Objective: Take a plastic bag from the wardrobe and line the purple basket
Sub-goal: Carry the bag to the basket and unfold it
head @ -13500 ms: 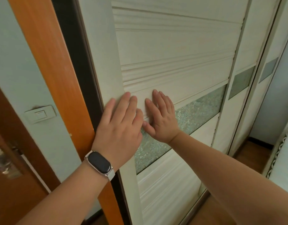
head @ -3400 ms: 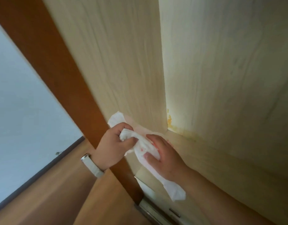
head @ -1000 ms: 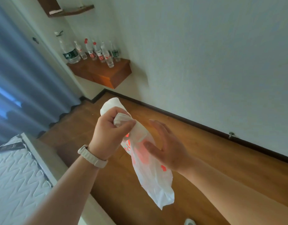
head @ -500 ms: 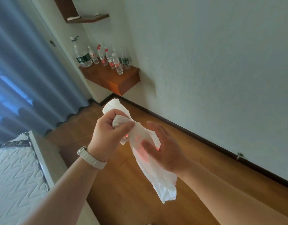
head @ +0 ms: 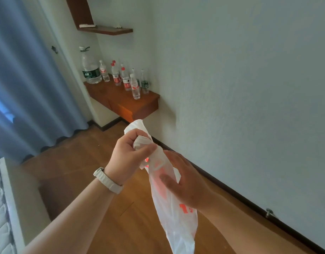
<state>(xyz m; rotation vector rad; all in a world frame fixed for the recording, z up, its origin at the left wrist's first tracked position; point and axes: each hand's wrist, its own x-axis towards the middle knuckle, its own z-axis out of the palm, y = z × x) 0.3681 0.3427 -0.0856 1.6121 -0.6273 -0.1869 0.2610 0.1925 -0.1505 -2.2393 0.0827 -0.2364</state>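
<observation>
Left hand (head: 129, 155) grips the plastic bag (head: 176, 219) in a fist at its bunched top. Right hand (head: 188, 183), fingers near straight, pinches it lightly below. Bag hangs mid-air; purple basket not in view. Risk: thin film tears if tugged apart

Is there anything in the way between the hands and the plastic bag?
No, nothing is. The left hand grips the bunched top of the plastic bag, and the right hand pinches it lower down, thumb in front. The purple basket is not in view, so the way there cannot be judged.
</observation>
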